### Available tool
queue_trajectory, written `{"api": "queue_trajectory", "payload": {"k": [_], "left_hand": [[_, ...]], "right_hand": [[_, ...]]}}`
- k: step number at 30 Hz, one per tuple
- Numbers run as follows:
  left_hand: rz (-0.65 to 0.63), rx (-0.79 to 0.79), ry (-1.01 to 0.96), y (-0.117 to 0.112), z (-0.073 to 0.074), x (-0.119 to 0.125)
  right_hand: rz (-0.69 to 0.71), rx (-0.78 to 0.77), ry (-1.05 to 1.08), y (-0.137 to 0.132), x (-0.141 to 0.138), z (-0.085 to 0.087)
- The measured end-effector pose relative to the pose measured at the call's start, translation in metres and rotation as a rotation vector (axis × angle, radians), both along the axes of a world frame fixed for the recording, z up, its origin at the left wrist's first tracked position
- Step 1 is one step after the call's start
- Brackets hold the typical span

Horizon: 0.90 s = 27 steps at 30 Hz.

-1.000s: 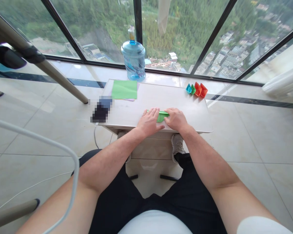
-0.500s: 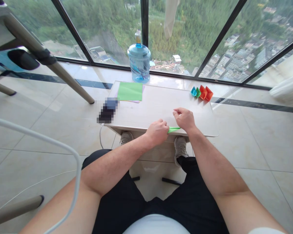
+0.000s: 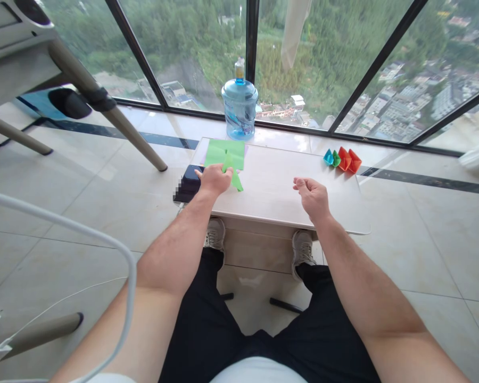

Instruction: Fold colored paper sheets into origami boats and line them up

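- Your left hand (image 3: pixel 215 178) is closed on the folded green paper (image 3: pixel 235 180), holding it at about 10 o'clock on the desk (image 3: pixel 279 186), right at the near edge of the flat green sheets (image 3: pixel 223 151).
- Your right hand (image 3: pixel 313 196) is loosely curled and holds nothing, above the desk around 4 o'clock.
- Pinch lightly beside a crease so the folds are not crushed, and steer clear of the dark device (image 3: pixel 188 183) at 9 o'clock.
- The paper boats (image 3: pixel 341 158) sit at 2 o'clock; the water bottle (image 3: pixel 239 106) stands at 12, beyond the desk.
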<state>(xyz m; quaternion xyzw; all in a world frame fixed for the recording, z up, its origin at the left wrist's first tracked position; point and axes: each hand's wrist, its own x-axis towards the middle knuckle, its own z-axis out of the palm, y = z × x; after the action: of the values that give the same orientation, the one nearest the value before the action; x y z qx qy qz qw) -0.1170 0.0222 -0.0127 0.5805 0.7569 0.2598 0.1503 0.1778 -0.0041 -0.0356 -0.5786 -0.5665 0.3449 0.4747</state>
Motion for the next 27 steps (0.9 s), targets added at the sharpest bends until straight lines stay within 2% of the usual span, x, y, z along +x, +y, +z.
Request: {"api": "queue_trajectory", "payload": {"k": [3,6,8,10,13,14,16,18,20,23,25,27], "left_hand": [[-0.003,-0.005,-0.038,-0.002,-0.003,-0.005],[-0.016,0.086,-0.057,-0.005,0.000,-0.001],[-0.024,0.155,-0.135,-0.006,0.002,0.007],[-0.046,0.195,-0.343,-0.007,0.003,0.021],[-0.084,0.201,-0.891,-0.012,-0.002,0.052],[-0.090,0.160,-1.059,-0.014,-0.004,0.063],[-0.096,0.080,-1.265,-0.020,-0.009,0.084],[-0.115,0.023,-1.383,-0.026,-0.013,0.099],[-0.153,-0.035,-1.459,-0.029,-0.015,0.106],[-0.170,-0.042,-1.494,-0.026,-0.019,0.101],[-0.113,-0.050,-1.439,-0.021,-0.021,0.094],[-0.096,-0.132,-1.325,-0.017,-0.022,0.088]], "right_hand": [[0.001,0.013,0.001,0.001,-0.001,-0.002],[-0.006,0.023,-0.004,0.002,-0.003,-0.003],[-0.001,0.023,-0.005,0.001,-0.005,-0.003],[0.041,0.005,0.006,0.001,-0.009,-0.003],[0.152,-0.080,0.081,-0.002,-0.018,-0.002],[0.183,-0.117,0.126,-0.003,-0.022,0.000],[0.235,-0.196,0.223,-0.005,-0.027,0.003],[0.257,-0.262,0.276,-0.006,-0.028,0.007],[0.250,-0.297,0.275,-0.006,-0.025,0.010],[0.275,-0.367,0.195,-0.003,-0.012,0.013],[0.344,-0.467,0.099,0.001,-0.002,0.015],[0.406,-0.540,-0.004,0.004,0.005,0.018]]}}
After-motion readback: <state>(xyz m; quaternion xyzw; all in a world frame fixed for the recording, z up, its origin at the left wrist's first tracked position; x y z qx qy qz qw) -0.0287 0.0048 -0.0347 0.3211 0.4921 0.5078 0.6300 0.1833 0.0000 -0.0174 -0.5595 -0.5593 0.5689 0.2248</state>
